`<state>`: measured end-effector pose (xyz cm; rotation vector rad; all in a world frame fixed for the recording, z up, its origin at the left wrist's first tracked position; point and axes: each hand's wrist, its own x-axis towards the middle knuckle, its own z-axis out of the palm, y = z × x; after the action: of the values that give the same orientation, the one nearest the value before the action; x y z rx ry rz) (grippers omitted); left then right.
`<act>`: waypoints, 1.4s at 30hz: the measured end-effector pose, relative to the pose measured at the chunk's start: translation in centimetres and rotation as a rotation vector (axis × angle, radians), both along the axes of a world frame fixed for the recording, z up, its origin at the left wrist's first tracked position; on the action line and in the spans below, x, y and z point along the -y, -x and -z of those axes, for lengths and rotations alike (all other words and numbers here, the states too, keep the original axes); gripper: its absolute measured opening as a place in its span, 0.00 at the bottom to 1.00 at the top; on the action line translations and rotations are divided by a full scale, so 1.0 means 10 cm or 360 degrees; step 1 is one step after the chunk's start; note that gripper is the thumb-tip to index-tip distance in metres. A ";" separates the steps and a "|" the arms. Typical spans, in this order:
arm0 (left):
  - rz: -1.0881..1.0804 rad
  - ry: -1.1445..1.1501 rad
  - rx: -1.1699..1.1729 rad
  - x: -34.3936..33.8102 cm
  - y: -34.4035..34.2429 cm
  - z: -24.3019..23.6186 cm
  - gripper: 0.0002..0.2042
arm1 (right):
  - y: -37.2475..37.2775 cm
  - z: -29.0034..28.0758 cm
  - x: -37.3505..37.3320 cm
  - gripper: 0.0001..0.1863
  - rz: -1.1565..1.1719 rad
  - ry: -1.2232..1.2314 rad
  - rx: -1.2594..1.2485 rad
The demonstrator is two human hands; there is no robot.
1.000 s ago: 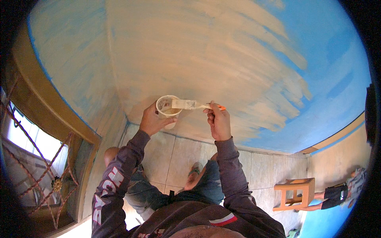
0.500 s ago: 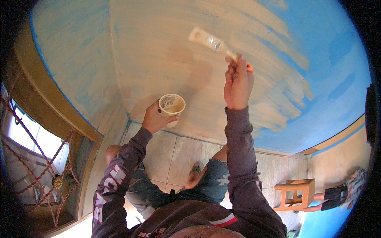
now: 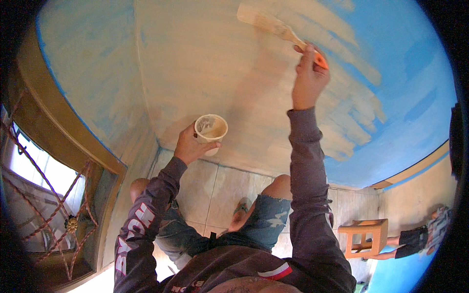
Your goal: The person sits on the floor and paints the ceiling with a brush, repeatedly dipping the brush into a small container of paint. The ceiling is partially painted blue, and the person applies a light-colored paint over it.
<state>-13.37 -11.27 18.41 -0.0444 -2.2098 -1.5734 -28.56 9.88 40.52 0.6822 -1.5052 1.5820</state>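
Note:
My right hand [image 3: 310,77] is closed round the handle of a paintbrush [image 3: 282,30], whose orange handle end shows past my fingers. The brush points up and to the left, its pale bristle end over the beige-coated part of the wall [image 3: 195,63]; whether it presses on the surface I cannot tell. Lower and to the left, my left hand [image 3: 189,146] grips a small cream-coloured cup [image 3: 211,128] with beige paint inside. Its mouth tilts toward me. Bright blue wall [image 3: 410,73] shows beyond the ragged beige strokes on the right.
A brown window frame [image 3: 63,110] with twisted metal bars [image 3: 46,224] is at the left. Floor tiles [image 3: 229,190] lie under my legs. At the lower right stand a tan plastic stool [image 3: 364,238] and, beyond it, another person [image 3: 424,235].
My right hand has moved up and to the right with the paintbrush, and the brush has turned over slightly. My left hand and the cup have stayed almost still.

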 end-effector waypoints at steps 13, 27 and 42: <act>0.0033 -0.0010 0.0024 -0.04 -0.04 -0.06 0.34 | -0.21 -0.09 -2.10 0.15 0.0369 0.0042 0.0090; 0.0051 -0.0016 0.0099 -0.05 -0.01 -0.11 0.34 | -0.55 -0.17 -0.83 0.14 0.0149 -0.0088 -0.0041; 0.0048 -0.0048 0.0037 -0.03 -0.03 -0.05 0.34 | -0.09 -0.27 -0.11 0.11 0.0023 -0.0181 -0.0127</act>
<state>-13.03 -10.99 18.93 -0.0510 -2.2125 -1.6309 -27.65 10.99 43.23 0.7874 -1.5463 1.4501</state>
